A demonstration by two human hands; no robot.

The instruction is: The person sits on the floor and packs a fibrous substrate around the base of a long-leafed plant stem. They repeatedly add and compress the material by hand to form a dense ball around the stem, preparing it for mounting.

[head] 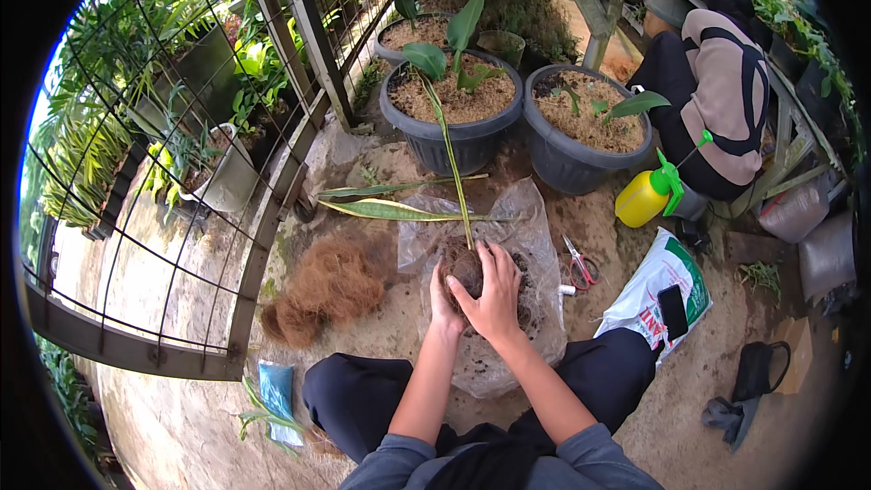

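Observation:
Both my hands cup a dark, fibre-covered root ball [462, 271] over a clear plastic sheet [486, 371]. My left hand [446, 299] presses its left side, and my right hand [491, 289] wraps its right side and top. A long, narrow, yellow-edged leaf [449, 150] rises from the ball. Dark soil [527, 286] lies on the sheet beside my right hand. Two variegated leaves lie across the sheet's far edge, the nearer one [381, 209] broader. To the left is a heap of brown coconut fibre [333, 282]. Red-handled scissors [580, 265] and a white thread spool [566, 290] lie at right.
Large black pots [452, 129] with plants stand ahead, near a metal mesh gate [241, 313] at left. A person [725, 95] crouches at upper right. A yellow spray bottle [636, 204], a printed sack [653, 286] with a phone [672, 313] and a blue packet [275, 391] are around me.

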